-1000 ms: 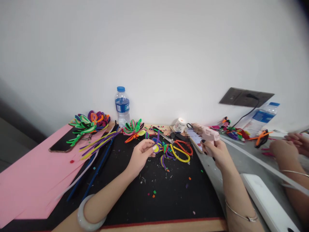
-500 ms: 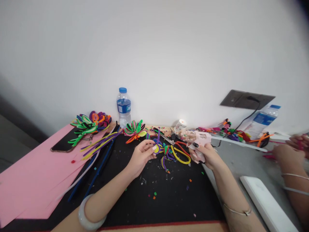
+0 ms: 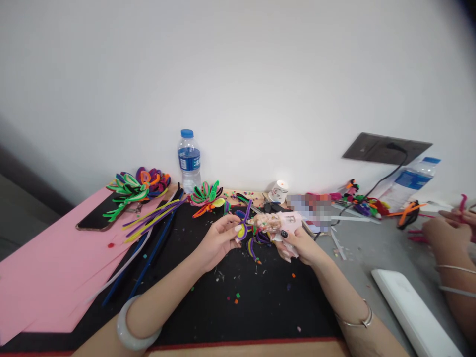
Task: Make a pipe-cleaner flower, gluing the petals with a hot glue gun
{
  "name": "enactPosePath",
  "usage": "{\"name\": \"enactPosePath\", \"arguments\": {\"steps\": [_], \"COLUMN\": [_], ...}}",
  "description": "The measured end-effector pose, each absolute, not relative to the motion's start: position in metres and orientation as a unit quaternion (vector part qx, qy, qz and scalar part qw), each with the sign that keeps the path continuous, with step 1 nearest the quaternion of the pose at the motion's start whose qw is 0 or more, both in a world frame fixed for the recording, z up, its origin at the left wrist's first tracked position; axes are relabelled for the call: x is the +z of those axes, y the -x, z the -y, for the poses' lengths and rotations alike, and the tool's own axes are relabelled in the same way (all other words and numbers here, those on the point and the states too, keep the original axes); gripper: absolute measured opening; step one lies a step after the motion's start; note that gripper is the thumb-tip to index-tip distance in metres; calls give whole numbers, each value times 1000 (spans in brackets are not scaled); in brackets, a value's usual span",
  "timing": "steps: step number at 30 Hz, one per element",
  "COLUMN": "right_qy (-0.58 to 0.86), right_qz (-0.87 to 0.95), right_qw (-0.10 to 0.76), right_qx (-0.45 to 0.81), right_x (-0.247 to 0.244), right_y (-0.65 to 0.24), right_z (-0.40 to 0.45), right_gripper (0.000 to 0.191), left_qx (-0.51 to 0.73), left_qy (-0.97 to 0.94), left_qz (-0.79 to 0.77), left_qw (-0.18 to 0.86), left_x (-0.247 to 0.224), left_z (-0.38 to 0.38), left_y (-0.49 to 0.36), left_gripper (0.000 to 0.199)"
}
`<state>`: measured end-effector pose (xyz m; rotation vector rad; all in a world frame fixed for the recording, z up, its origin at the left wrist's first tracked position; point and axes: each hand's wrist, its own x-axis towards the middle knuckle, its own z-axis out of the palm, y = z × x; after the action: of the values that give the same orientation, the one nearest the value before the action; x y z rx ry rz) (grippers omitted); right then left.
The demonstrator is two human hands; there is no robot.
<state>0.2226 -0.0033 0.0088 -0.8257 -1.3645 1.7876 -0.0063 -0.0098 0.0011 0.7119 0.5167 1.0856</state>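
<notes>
Over the black mat (image 3: 223, 312), my left hand (image 3: 222, 241) pinches a purple and yellow pipe cleaner piece (image 3: 241, 231) between thumb and fingers. My right hand (image 3: 297, 245) is wrapped round the handle of a pale pink glue gun (image 3: 275, 221), whose nozzle points left at that piece. The nozzle's tip is close to the piece; whether they touch I cannot tell. Partly behind the gun lies a purple, yellow and green pipe cleaner bundle (image 3: 254, 249). A green, pink and orange pipe cleaner flower (image 3: 206, 197) sits beyond my left hand.
A water bottle (image 3: 189, 163) and a paper cup (image 3: 278, 191) stand by the wall. At left are a phone (image 3: 96, 214), pink sheets (image 3: 63, 267) and loose pipe cleaners (image 3: 154, 218). At right, another person's hands (image 3: 448, 230) hold pink pipe cleaners near a white case (image 3: 412, 310).
My right hand has moved left with the glue gun, bringing its nozzle up to the piece in my left hand. The gun now covers the scissors and the yellow and red loops.
</notes>
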Motion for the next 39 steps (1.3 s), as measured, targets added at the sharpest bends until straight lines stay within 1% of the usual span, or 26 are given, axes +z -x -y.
{"name": "enactPosePath", "arguments": {"steps": [11, 23, 39], "right_qy": [314, 315, 339], "right_qz": [526, 526, 541], "right_qw": [377, 366, 355], "right_qx": [694, 701, 683], "right_x": [7, 7, 13], "right_y": [-222, -220, -216], "right_z": [0, 2, 6], "right_gripper": [32, 37, 36], "left_qx": [515, 513, 502], "left_qy": [-308, -305, -311], "left_qz": [-251, -251, -251], "left_qw": [759, 762, 767], "left_x": [1, 2, 2], "left_z": [7, 8, 9], "left_y": [7, 6, 6], "left_gripper": [16, 16, 17]}}
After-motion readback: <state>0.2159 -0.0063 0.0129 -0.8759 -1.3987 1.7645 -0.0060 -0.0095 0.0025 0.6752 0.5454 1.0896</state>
